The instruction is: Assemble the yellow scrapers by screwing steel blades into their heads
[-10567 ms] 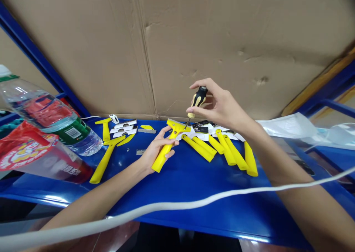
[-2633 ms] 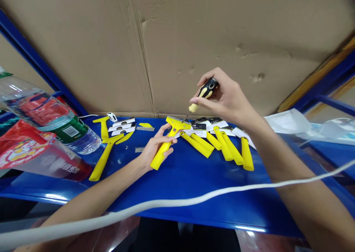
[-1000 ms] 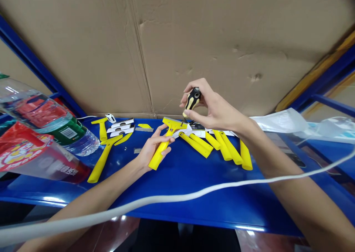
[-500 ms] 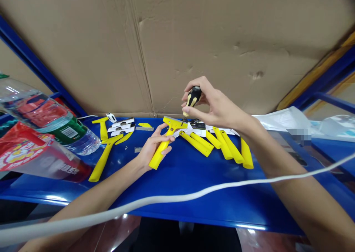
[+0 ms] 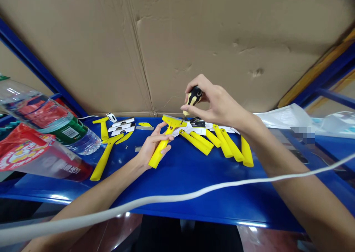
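Observation:
My left hand (image 5: 152, 148) is wrapped round the handle of a yellow scraper (image 5: 161, 149), its wide head tilted up and away from me. In my right hand (image 5: 212, 100) is a small screwdriver (image 5: 195, 95) with a black and cream handle. Its shaft points down, and the tip meets the right end of the scraper's head. Several loose yellow handles (image 5: 196, 143) lie to the right of the scraper. On the left are another yellow scraper (image 5: 107, 156), a smaller one (image 5: 103, 127) and a loose yellow head plate (image 5: 145, 125).
White blade packets (image 5: 122, 125) lie at the back left. A water bottle (image 5: 69, 130) and a red-topped plastic cup (image 5: 41, 156) stand at the left. A white cable (image 5: 194, 195) crosses the foreground. Cardboard (image 5: 177, 52) closes off the back of the blue table (image 5: 188, 185).
The screwdriver's handle and my right hand have shifted very slightly, with the tip still at the scraper's head. My left hand keeps its hold on the scraper.

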`<action>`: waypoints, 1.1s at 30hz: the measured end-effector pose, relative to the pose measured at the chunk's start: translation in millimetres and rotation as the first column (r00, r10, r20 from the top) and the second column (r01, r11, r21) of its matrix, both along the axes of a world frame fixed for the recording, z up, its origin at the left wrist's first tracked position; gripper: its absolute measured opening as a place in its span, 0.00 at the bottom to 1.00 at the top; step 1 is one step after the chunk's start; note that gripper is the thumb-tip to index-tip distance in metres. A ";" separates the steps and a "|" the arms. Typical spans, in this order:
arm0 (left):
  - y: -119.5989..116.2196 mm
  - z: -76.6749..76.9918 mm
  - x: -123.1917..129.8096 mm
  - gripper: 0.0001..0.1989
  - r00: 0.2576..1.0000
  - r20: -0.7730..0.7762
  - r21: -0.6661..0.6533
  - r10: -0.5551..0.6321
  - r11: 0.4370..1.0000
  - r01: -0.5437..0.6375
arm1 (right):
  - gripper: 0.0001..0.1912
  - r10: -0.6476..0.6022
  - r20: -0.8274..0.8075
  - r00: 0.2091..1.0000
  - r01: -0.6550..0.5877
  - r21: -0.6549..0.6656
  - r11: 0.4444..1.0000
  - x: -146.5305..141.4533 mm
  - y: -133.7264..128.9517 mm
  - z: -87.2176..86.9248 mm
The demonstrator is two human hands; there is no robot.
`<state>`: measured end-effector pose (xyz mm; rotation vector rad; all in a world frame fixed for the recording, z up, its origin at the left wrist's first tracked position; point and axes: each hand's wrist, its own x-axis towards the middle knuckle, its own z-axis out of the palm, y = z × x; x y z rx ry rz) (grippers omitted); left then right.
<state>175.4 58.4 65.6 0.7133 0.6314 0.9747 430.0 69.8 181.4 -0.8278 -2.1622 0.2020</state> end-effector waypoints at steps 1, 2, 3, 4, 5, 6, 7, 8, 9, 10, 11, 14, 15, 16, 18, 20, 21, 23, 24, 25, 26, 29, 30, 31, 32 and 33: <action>0.7 -0.1 -0.8 0.41 1.000 0.006 0.003 0.000 1.000 0.000 | 0.19 0.039 -0.013 0.999 -0.039 -0.029 0.999 1.0 -1.4 0.8; 1.7 -0.2 -1.8 0.41 1.000 0.015 0.004 0.005 1.000 -0.005 | 0.19 0.077 -0.033 0.996 -0.079 -0.061 0.995 1.9 -2.2 1.1; 2.9 -0.4 -2.9 0.41 1.000 0.025 0.005 0.013 1.000 -0.013 | 0.19 0.106 -0.056 0.993 -0.111 -0.092 0.990 2.6 -2.5 0.7; 4.3 -0.8 -4.1 0.41 0.999 0.034 0.007 0.023 1.000 -0.023 | 0.20 0.120 -0.080 0.990 -0.129 -0.116 0.985 3.0 -2.0 -0.2; 5.5 -1.2 -5.3 0.41 0.999 0.041 0.008 0.030 1.000 -0.030 | 0.21 0.119 -0.098 0.988 -0.131 -0.129 0.983 3.1 -0.9 -1.6; 6.6 -1.7 -6.2 0.41 0.999 0.041 0.007 0.030 1.000 -0.031 | 0.22 0.107 -0.105 0.989 -0.120 -0.127 0.985 3.1 0.6 -3.1; 7.5 -2.3 -7.0 0.41 0.999 0.039 0.007 0.027 1.000 -0.028 | 0.23 0.088 -0.099 0.991 -0.099 -0.110 0.989 2.8 2.4 -4.7; 8.1 -3.0 -7.4 0.41 0.999 0.035 0.008 0.023 1.000 -0.023 | 0.23 0.067 -0.086 0.994 -0.074 -0.078 0.994 2.3 4.0 -5.9; 8.5 -3.7 -7.5 0.41 0.999 0.031 0.009 0.020 1.000 -0.020 | 0.23 0.047 -0.073 0.996 -0.050 -0.041 0.998 1.7 5.2 -6.7; 8.8 -4.3 -7.4 0.41 0.999 0.030 0.010 0.020 1.000 -0.020 | 0.23 0.030 -0.059 0.998 -0.030 -0.008 1.000 1.1 5.9 -7.0; 9.0 -4.8 -7.3 0.42 0.999 0.031 0.011 0.023 1.000 -0.023 | 0.22 0.018 -0.047 0.999 -0.017 0.015 1.000 0.4 5.9 -6.8; 10.0 -5.7 -7.3 0.42 0.999 0.038 0.014 0.038 0.999 -0.039 | 0.19 0.027 -0.018 0.999 -0.027 0.025 0.999 -1.2 2.4 -4.2; 10.5 -5.7 -7.7 0.42 0.999 0.037 0.015 0.039 0.999 -0.040 | 0.18 0.047 -0.015 0.999 -0.046 0.010 0.999 -1.6 0.8 -3.4; 10.9 -5.7 -8.2 0.41 0.999 0.035 0.016 0.038 0.999 -0.039 | 0.17 0.069 -0.023 0.997 -0.069 -0.010 0.998 -1.8 -0.5 -3.0; 11.3 -5.5 -9.3 0.40 0.999 0.034 0.023 0.034 0.999 -0.035 | 0.16 0.098 -0.071 0.993 -0.101 -0.049 0.994 -2.0 -1.7 -3.6; 11.1 -5.4 -9.5 0.40 0.999 0.029 0.031 0.031 0.999 -0.031 | 0.18 0.091 -0.103 0.991 -0.098 -0.064 0.993 -2.0 -0.9 -5.8; 10.7 -5.6 -9.3 0.41 0.999 0.023 0.031 0.029 0.999 -0.030 | 0.20 0.078 -0.098 0.992 -0.084 -0.056 0.995 -1.9 0.0 -7.1; 10.1 -6.5 -8.3 0.42 1.000 0.003 0.026 0.024 0.999 -0.025 | 0.20 0.058 -0.060 0.996 -0.059 -0.024 0.998 -2.2 2.2 -9.6; 9.8 -7.2 -7.7 0.42 1.000 -0.007 0.021 0.021 1.000 -0.021 | 0.20 0.056 -0.039 0.998 -0.056 -0.004 0.998 -2.6 3.3 -10.8; 9.6 -7.9 -7.1 0.43 1.000 -0.014 0.018 0.019 1.000 -0.018 | 0.20 0.060 -0.023 0.998 -0.059 0.017 0.998 -3.1 4.3 -11.9; 9.3 -8.6 -6.6 0.43 1.000 -0.018 0.018 0.016 1.000 -0.016 | 0.20 0.064 -0.011 0.998 -0.064 0.037 0.997 -3.6 5.3 -12.8; 7.8 -9.3 -4.6 0.42 1.000 -0.018 0.020 0.006 1.000 -0.006 | 0.22 0.043 -0.002 0.999 -0.043 0.080 0.996 -4.6 8.0 -14.8; 6.8 -9.1 -3.7 0.42 1.000 -0.018 0.019 0.003 1.000 -0.003 | 0.22 0.021 -0.008 1.000 -0.020 0.084 0.996 -4.5 8.6 -15.1; 5.7 -8.6 -2.7 0.42 1.000 -0.021 0.015 0.000 1.000 0.001 | 0.23 -0.004 -0.018 1.000 0.005 0.080 0.997 -4.2 9.1 -15.1; 4.4 -8.0 -1.5 0.42 1.000 -0.025 0.010 -0.006 1.000 0.006 | 0.24 -0.027 -0.029 0.999 0.029 0.071 0.997 -3.8 9.5 -14.9; 3.1 -7.5 -0.4 0.42 1.000 -0.029 0.007 -0.008 1.000 0.008 | 0.25 -0.045 -0.037 0.998 0.047 0.058 0.997 -3.3 9.6 -14.4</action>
